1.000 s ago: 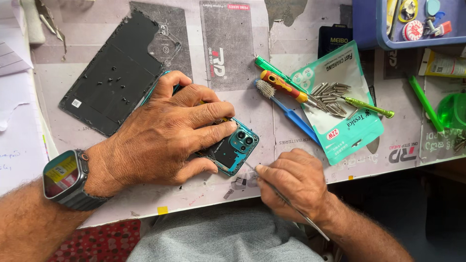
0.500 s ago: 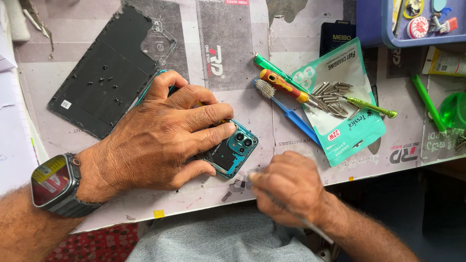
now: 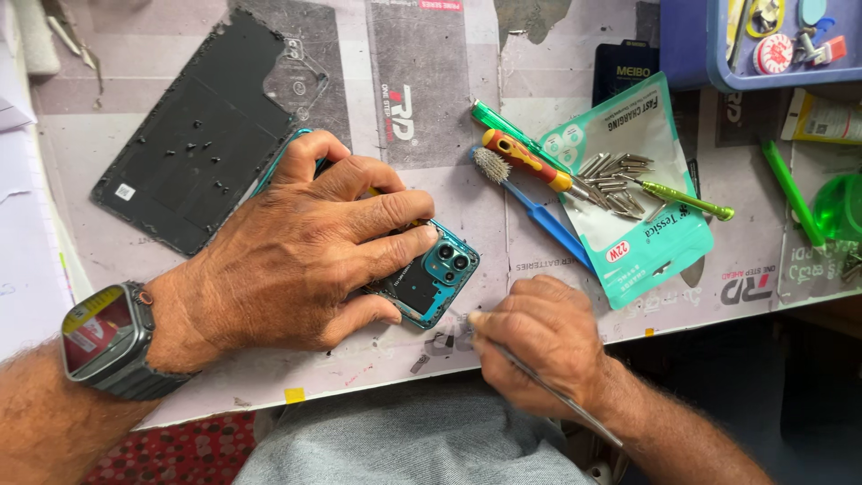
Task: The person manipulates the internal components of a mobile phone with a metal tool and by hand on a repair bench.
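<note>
A teal phone (image 3: 433, 277) with its back removed lies on the grey work mat (image 3: 431, 117). My left hand (image 3: 305, 247) presses flat on it and covers most of it; only the camera corner shows. My right hand (image 3: 543, 346) sits just right of that corner, at the mat's front edge. It grips thin metal tweezers (image 3: 557, 395) whose tip points at the phone's lower corner. The tweezers' tail runs back past my wrist. A smartwatch (image 3: 108, 341) is on my left wrist.
A dark back cover (image 3: 193, 135) lies at the upper left. Right of the phone are a blue brush (image 3: 530, 202), an orange screwdriver (image 3: 525, 160), a green screwdriver (image 3: 687, 199), loose metal bits on a teal packet (image 3: 642, 211), and a blue tray (image 3: 763, 45).
My right hand has shifted slightly left toward the phone's corner with the tweezers. My left hand stays pressed on the phone. The view has tilted a little.
</note>
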